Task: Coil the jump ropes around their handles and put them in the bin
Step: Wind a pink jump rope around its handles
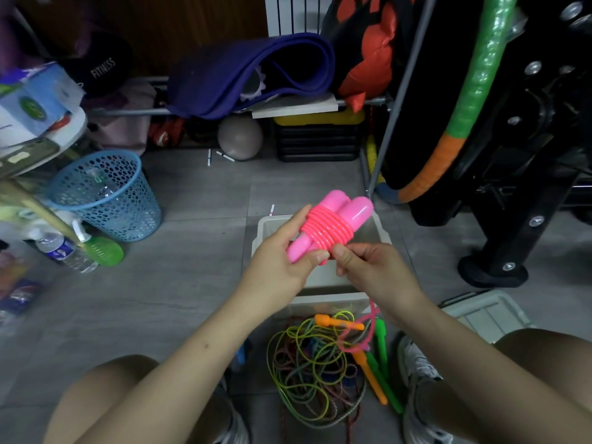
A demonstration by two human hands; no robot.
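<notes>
My left hand grips two pink jump-rope handles held side by side above the white bin. Several turns of pink rope are wound round the handles. My right hand pinches the rope just below the coil, and the loose pink tail hangs down past my wrist. On the floor between my knees lies a tangle of yellow-green, grey and braided ropes with orange handles and green handles.
A blue mesh wastebasket stands at the left with bottles beside it. A rack with a purple mat, a grey ball and a black crate is behind. Black gym equipment fills the right. A bin lid lies right.
</notes>
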